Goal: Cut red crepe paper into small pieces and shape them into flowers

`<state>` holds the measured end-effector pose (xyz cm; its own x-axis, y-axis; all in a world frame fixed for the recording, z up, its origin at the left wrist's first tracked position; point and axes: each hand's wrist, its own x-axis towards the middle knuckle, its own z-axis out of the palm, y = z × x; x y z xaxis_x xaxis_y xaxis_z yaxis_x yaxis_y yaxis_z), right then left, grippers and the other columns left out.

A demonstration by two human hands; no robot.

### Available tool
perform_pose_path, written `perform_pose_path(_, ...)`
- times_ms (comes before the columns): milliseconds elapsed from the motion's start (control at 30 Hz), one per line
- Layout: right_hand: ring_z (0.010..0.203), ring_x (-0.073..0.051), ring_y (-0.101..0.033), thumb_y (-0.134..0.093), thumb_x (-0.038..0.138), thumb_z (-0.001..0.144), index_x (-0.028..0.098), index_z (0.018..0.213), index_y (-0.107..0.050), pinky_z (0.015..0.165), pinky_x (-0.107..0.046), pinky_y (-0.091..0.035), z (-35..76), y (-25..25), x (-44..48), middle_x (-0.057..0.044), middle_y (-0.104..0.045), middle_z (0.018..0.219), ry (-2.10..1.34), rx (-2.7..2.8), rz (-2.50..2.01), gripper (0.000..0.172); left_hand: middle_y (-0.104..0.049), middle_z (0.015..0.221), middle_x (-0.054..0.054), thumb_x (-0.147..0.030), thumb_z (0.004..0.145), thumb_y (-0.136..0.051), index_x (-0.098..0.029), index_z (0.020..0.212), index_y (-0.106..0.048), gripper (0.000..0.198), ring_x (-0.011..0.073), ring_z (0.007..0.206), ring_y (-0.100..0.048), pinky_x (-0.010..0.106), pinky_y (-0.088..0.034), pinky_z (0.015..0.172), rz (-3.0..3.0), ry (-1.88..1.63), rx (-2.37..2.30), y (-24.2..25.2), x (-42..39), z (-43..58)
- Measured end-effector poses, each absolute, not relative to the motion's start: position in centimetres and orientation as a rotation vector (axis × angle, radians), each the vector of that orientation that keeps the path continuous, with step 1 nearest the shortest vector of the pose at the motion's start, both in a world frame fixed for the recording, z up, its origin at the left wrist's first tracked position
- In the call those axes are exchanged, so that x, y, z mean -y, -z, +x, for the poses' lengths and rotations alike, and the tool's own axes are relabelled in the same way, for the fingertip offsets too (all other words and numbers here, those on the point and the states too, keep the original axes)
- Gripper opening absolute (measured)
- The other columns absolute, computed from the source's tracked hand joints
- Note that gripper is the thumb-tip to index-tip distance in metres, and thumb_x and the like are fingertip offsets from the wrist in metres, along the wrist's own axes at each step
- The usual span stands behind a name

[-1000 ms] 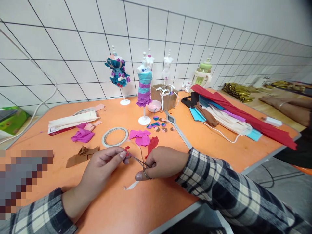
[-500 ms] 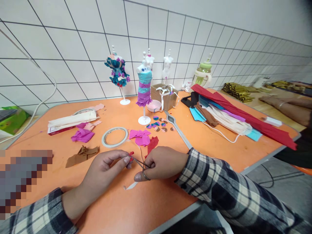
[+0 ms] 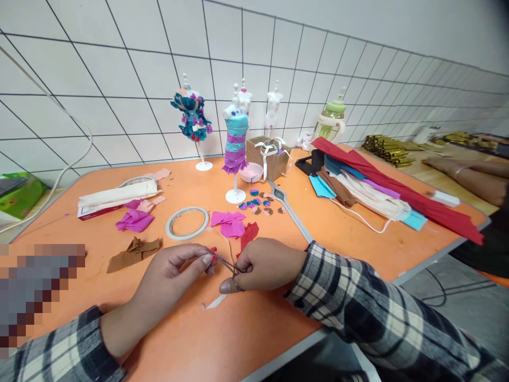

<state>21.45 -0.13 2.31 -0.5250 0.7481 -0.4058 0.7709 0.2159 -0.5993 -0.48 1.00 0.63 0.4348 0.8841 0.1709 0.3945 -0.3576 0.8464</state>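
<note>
A crumpled brown sheet (image 3: 134, 255) lies left on the tabletop (image 3: 186, 339). Near the middle, the left hand (image 3: 175, 273) has its grip pinched on a small red scrap (image 3: 214, 250); to its right, the right hand's (image 3: 272, 265) grip curls around a scissor-handled tool (image 3: 227, 263).

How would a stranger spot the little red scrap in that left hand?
Start at the orange table and find the left hand, by the tip of a ring-handled metal tool. The red scrap is there: unlike the larger red piece lying beyond, it is tiny and pinched.
</note>
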Motion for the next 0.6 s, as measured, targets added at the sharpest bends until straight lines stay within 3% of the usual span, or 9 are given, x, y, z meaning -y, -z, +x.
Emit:
perform_pose_path(467,0.061,-0.009,-0.044,-0.062,0.074,0.080,0.017,0.064,-0.065,0.057,-0.026,-0.027,21.73,-2.27,-0.02,0.004,-0.051,0.059,1.349,-2.421,1.454,0.060,-0.073,0.062,0.002,-0.042,0.084,-0.064,-0.021,0.069,-0.073,0.027,0.0186,0.059,-0.067,0.025,-0.056,0.061,1.943,-0.819,-1.065,-0.37,-0.99,-0.73)
perform_pose_path(600,0.059,-0.009,-0.040,-0.063,0.075,0.078,0.017,0.064,-0.064,0.055,-0.027,-0.024,21.68,-2.69,0.18,0.004,-0.048,0.058,1.323,-2.380,1.495,0.060,-0.073,0.062,0.003,-0.043,0.084,-0.064,-0.021,0.067,-0.073,0.029,0.0189,0.060,-0.067,0.025,-0.055,0.061,1.944,-0.808,-1.072,-0.52,-1.00,-0.64)
